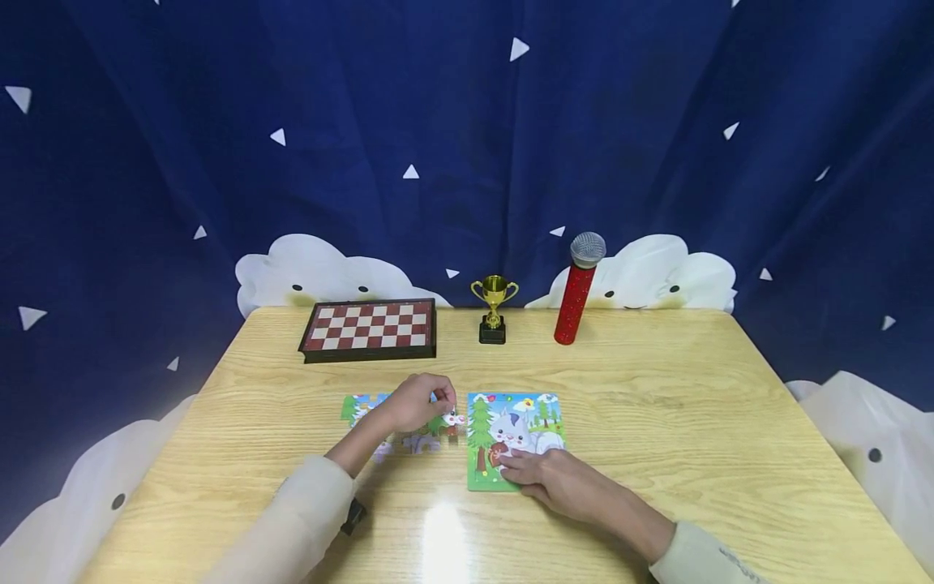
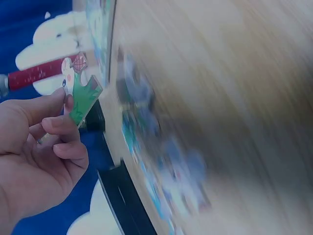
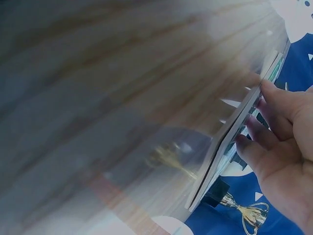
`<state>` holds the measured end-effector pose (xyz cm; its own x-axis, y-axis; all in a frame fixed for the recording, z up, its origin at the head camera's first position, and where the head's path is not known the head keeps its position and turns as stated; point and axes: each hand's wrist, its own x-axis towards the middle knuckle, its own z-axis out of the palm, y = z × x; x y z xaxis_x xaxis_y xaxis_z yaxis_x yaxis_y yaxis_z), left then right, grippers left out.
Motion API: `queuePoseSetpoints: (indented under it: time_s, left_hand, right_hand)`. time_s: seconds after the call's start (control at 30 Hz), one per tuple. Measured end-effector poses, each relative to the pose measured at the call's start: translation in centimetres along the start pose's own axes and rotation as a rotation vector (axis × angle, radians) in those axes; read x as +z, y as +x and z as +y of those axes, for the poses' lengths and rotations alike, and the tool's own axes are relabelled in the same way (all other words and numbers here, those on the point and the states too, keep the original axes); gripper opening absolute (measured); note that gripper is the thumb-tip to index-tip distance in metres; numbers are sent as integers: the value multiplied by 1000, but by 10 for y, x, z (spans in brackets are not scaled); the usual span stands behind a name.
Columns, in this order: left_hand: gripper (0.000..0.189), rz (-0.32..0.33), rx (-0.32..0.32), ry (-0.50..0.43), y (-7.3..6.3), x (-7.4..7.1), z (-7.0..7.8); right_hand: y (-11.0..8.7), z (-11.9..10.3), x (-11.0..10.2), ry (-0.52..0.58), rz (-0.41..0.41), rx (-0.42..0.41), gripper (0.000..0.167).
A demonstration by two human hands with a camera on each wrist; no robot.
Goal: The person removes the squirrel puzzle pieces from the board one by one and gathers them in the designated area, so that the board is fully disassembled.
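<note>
My left hand point(image 1: 422, 402) pinches a jigsaw piece point(image 2: 86, 100) between thumb and fingertips, held up above the table in the left wrist view. Green and white with a bit of an animal's face, the piece has a notch on one side. Below and around that hand lie several other jigsaw pieces point(image 1: 419, 443), partly covered by the hand and blurred in the left wrist view. To their right sits a square picture board point(image 1: 477, 480) showing a grey squirrel with an acorn among trees. My right hand point(image 1: 558, 483) rests on its lower right part, fingers extended over the picture.
At the back left lies a chessboard case point(image 1: 368, 328) with red and white squares. A gold trophy cup point(image 1: 494, 308) on a black base stands mid-back. Right of it is a red microphone point(image 1: 576, 296) standing upright. A dark blue curtain point(image 1: 467, 122) hangs behind the wooden table point(image 1: 657, 405).
</note>
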<state>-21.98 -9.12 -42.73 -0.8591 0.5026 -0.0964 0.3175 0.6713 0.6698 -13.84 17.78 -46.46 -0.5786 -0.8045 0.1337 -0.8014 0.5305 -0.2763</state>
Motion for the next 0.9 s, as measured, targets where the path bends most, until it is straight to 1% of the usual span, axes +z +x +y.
queuePoseSetpoints:
  time_s: [0.27, 0.4, 0.53, 0.7, 0.9]
  left_hand:
    - [8, 53, -57, 25, -20, -28, -29]
    - [8, 57, -74, 38, -32, -41, -42]
    - [8, 45, -94, 68, -46, -53, -54]
    - [10, 18, -116, 109, -59, -60, -69]
    - [12, -18, -147, 111, -68, -61, -78]
  right_hand:
    - [0, -1, -1, -7, 7, -7, 37]
    - [1, -1, -1, -5, 14, -17, 37]
    - [1, 0, 1, -6, 29, -34, 37]
    - [1, 1, 2, -7, 40, -35, 36]
    - [1, 2, 2, 3, 23, -18, 35]
